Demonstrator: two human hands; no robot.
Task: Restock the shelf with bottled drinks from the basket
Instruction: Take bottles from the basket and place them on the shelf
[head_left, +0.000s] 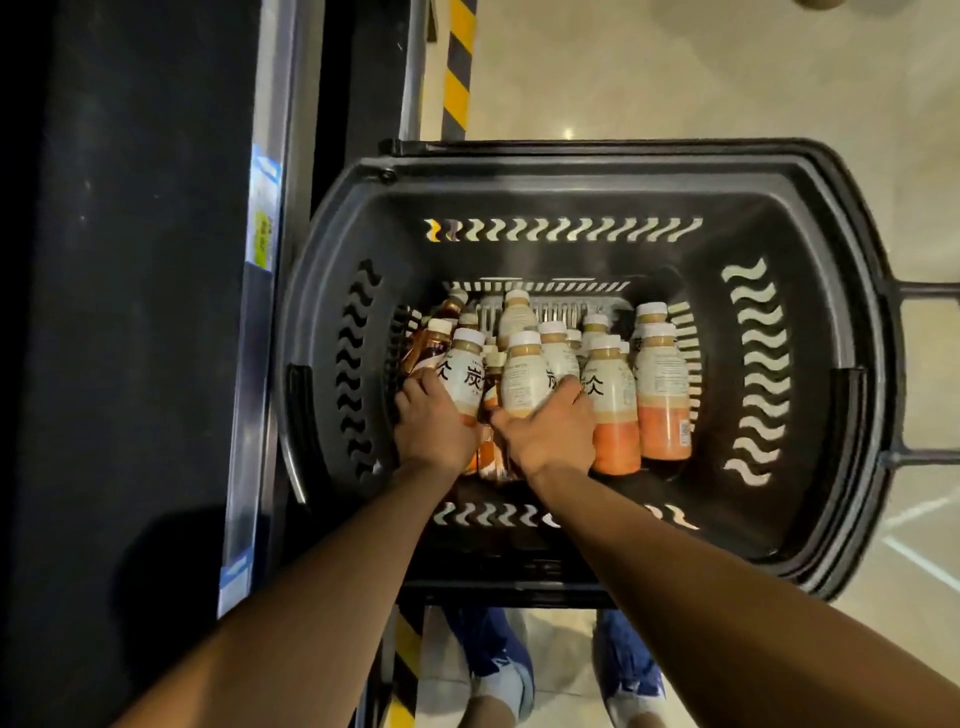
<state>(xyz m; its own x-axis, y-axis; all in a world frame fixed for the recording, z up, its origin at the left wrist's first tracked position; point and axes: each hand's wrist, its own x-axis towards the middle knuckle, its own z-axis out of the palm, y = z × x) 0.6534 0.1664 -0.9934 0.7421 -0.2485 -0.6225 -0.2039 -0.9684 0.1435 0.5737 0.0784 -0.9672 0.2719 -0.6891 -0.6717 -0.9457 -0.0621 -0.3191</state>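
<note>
1. Our left hand (434, 423) grips a white-labelled bottle (466, 371); our right hand (553, 434) grips a second bottle (523, 376) beside it.
2. The black basket (571, 195) has high walls, its left rim just beside the shelf edge (260, 338).
3. More bottled drinks (662, 374) stand crowded on its floor.
4. Yellow-black striped tape (457, 78) lies on the tiles beyond.

Basket (571, 171): black plastic, walls pierced with rows of wavy slots that show pale. Bottles (524, 374): cream caps, white labels with bold black characters, orange band at the base. Darker bottles (431, 345), left corner: amber-brown, cream caps. Shelf (130, 260): black, silver edge rail, blue-and-white tags (265, 208). Floor (675, 67): beige tile. Floor strip (457, 67): yellow-and-black diagonal stripes. Jeans (483, 639): blue.
</note>
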